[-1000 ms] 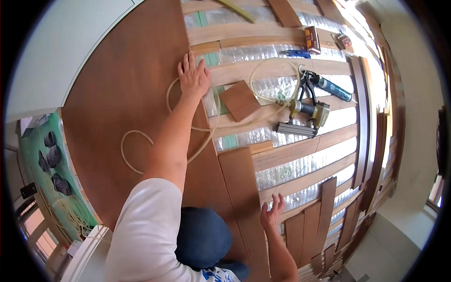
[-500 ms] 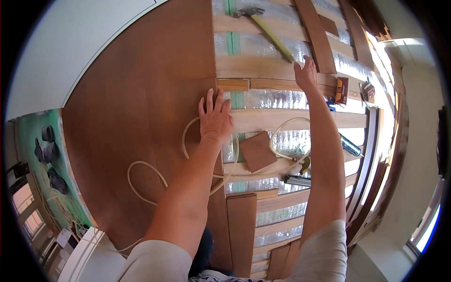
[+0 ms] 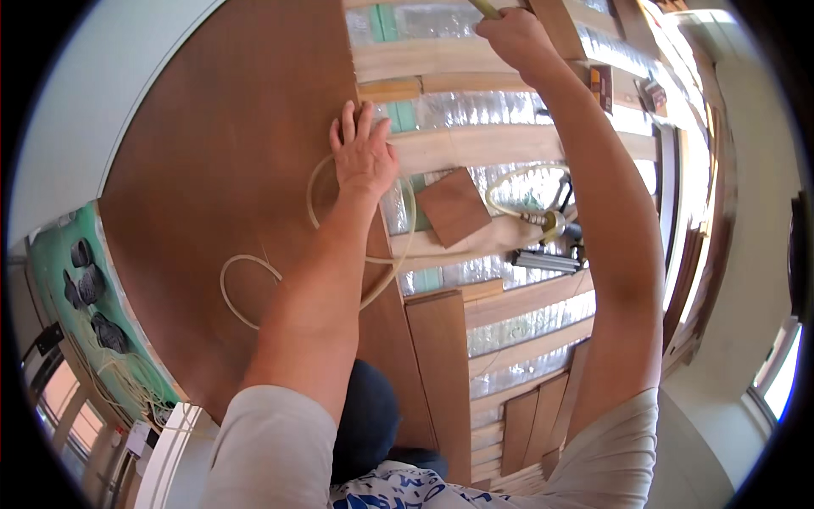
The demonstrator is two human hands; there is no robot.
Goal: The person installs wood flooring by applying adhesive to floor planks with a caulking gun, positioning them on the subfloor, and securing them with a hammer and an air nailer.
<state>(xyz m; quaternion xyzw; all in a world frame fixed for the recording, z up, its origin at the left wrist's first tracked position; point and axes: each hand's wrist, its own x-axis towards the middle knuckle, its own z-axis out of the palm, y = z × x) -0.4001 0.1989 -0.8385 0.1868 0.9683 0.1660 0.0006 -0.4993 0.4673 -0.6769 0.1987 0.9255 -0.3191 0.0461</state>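
My left hand (image 3: 365,153) lies with fingers spread on the right edge of the laid brown floor panel (image 3: 229,153). At the top of the view my right hand (image 3: 519,41) is closed round the end of a hammer's yellow-green handle (image 3: 486,8); the hammer's head is out of the picture. A pale air hose (image 3: 413,212) loops across the panel and the joists. It runs to an air nailer (image 3: 551,242), which my right forearm partly covers. Beside the hose lies a square brown board offcut (image 3: 455,207).
Pale wooden joists (image 3: 475,144) cross silvery sheeting on the right. Narrow brown planks (image 3: 438,373) lie nearer me. Small boxes (image 3: 600,88) stand beyond my right arm. Dark shoes (image 3: 89,286) and cables sit on green flooring at the far left.
My right hand has reached forward and taken hold of the hammer's handle. My view has shifted forward and right, while the left hand stays near the panel's edge.
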